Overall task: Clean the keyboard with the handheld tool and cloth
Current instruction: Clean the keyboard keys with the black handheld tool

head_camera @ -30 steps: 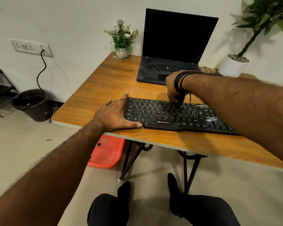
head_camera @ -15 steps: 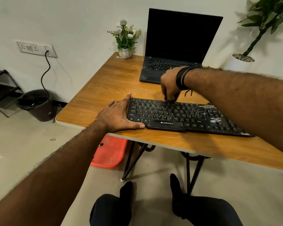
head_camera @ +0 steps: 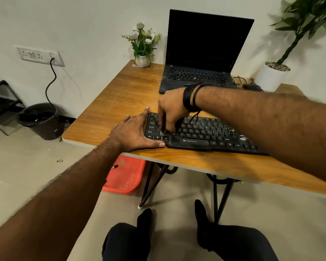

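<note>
A black keyboard (head_camera: 205,134) lies near the front edge of the wooden table (head_camera: 120,95). My left hand (head_camera: 134,131) lies flat on the table against the keyboard's left end, thumb along its front edge. My right hand (head_camera: 170,108) is over the keyboard's left keys, fingers curled round a small dark handheld tool (head_camera: 164,125) whose tip touches the keys. The tool is mostly hidden by the fingers and blurred. No cloth is in view.
An open black laptop (head_camera: 199,72) stands behind the keyboard, with a small flower pot (head_camera: 143,60) to its left and a white plant pot (head_camera: 271,76) at the right. Cables and a dark mouse (head_camera: 250,87) lie beside the laptop. A bin (head_camera: 40,121) and red tub (head_camera: 124,176) stand on the floor.
My right hand has moved with the tool from the middle of the keyboard leftward to its left keys. The left hand has stayed in place.
</note>
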